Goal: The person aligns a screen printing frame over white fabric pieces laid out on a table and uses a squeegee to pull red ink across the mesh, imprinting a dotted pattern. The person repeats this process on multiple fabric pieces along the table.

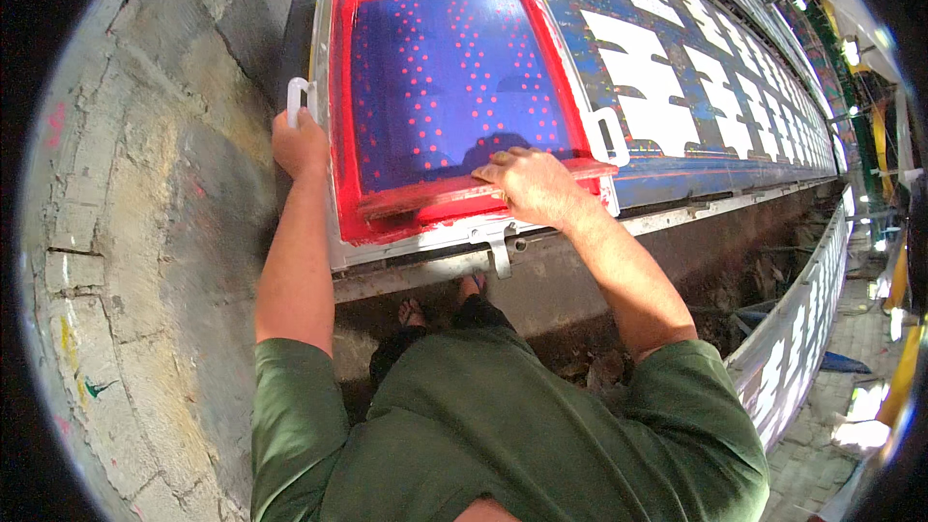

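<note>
Green-sleeved arms reach to a stiff, ink-slick printing screen (449, 87) lying flat on the long bench (696, 68), left hand (300, 145) closed round its white side handle (297, 100), right hand (532, 184) pressing the red squeegee (435, 195), best gripped along its top edge.

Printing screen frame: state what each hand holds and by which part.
Left hand grips the white handle on the screen frame's left side. Right hand rests on the red squeegee near its right end.

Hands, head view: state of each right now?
Left hand: closed on the frame's white side handle.
Right hand: gripping the red squeegee.
</note>
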The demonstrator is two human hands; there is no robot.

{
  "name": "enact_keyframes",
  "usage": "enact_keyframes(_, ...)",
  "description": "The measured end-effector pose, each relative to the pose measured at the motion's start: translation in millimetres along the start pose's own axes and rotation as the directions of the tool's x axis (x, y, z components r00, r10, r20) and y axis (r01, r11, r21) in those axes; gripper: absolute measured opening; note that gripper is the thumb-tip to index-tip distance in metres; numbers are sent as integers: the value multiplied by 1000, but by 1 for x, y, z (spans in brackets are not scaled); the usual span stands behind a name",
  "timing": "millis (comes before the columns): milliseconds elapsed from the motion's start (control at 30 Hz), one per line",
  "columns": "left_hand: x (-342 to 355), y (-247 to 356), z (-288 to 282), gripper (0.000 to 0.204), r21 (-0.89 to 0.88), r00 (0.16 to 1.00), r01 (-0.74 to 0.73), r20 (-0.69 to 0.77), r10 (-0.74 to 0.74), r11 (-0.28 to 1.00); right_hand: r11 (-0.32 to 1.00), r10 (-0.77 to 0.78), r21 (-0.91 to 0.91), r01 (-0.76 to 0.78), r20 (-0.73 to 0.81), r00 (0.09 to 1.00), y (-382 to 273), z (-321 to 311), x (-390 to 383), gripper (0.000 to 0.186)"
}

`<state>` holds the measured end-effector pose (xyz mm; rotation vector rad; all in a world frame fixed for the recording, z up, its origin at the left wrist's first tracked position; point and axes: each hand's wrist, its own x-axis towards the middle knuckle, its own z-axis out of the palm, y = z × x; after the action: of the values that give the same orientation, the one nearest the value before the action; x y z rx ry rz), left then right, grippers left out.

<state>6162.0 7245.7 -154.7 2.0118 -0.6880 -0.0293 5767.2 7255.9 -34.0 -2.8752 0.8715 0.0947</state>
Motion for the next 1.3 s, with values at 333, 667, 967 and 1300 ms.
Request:
enact_keyframes(333, 3, 0, 1, 36, 145, 999, 26, -45, -19, 989, 963, -228, 156, 221, 27, 973, 5, 7, -45, 89)
enact_keyframes(667, 3, 1, 2, 23, -59, 995, 55, -76, -59, 997, 817, -359, 419, 396, -168, 918, 44, 27, -79, 79)
enact_keyframes(967, 8, -14, 4, 21, -110, 997, 39, -58, -46, 993, 856, 516, 330, -397, -563, 646, 174, 25, -118, 70)
enact_keyframes(1300, 7, -27, 5, 23, -132, 998, 17, -62, -26, 991, 38, 728, 996, -80, 28, 685, 192, 23, -110, 51)
